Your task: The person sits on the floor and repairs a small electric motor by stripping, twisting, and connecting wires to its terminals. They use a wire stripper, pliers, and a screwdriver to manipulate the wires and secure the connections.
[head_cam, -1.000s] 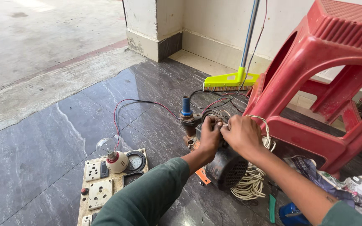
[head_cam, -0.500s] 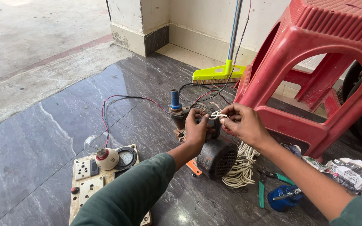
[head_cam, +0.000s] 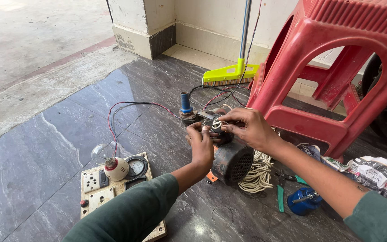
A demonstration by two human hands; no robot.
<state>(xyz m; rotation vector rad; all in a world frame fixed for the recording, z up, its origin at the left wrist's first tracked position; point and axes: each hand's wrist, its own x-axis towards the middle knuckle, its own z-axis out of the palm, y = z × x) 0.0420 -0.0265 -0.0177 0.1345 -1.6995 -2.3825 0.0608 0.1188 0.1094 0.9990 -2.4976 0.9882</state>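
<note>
A small dark electric motor (head_cam: 230, 161) lies on the polished dark stone floor (head_cam: 45, 148) just right of the frame's centre, its vented end cap facing the lower right. On top of it, at the centre of the frame, sits a small metal fitting (head_cam: 216, 124) with wires. The right hand (head_cam: 247, 129) comes in from the lower right and pinches that fitting between thumb and fingertips. The left hand (head_cam: 201, 145), in a green sleeve from the bottom of the frame, is curled against the motor's upper left side, fingers closed on the parts there; exactly what it grips is hidden.

A coil of pale cord (head_cam: 258, 172) lies touching the motor's right side. Just above and left of the hands a blue-handled tool (head_cam: 185, 104) stands upright, with red and black wires (head_cam: 122, 110) looping from there to a wooden test board (head_cam: 108, 192) at lower left, which carries sockets, a round gauge and a clear bulb (head_cam: 101, 153). Green-handled pliers (head_cam: 283, 190) and a blue part (head_cam: 304, 200) lie at lower right. A red plastic stool (head_cam: 337, 67) fills the upper right, and a yellow-green broom (head_cam: 229, 75) leans at top centre.
</note>
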